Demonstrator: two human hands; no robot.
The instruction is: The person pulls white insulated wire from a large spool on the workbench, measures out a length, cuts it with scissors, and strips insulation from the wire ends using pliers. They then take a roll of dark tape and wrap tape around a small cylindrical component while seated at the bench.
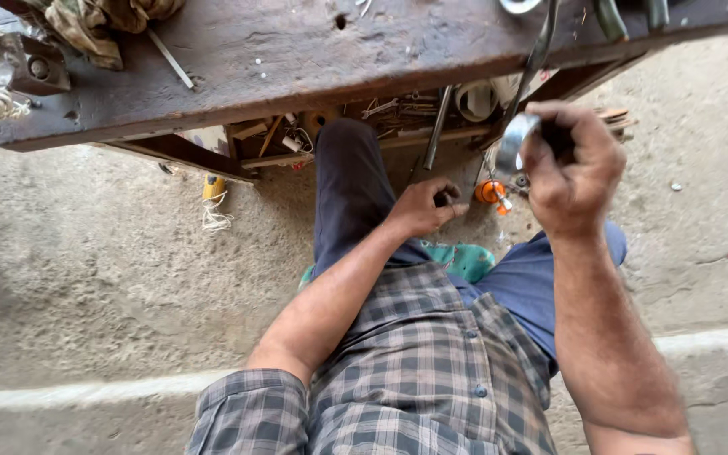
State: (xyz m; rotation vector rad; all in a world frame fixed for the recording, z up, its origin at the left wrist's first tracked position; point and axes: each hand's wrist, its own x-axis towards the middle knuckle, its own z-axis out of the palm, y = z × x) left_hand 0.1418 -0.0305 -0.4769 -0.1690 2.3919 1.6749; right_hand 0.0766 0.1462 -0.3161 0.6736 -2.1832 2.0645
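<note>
While the right hand (570, 168) grips a curved metal band (511, 143), left hand (423, 206) fingers pinch something small; fitting them together looks next.

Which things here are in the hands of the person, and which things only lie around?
In hand:
- right hand: shiny curved metal piece
- left hand: small dark part, too small to name

Lying about:
- rag on the wooden workbench
- green-handled pliers at the bench edge
- orange object on the floor
- metal rod under the bench
</note>
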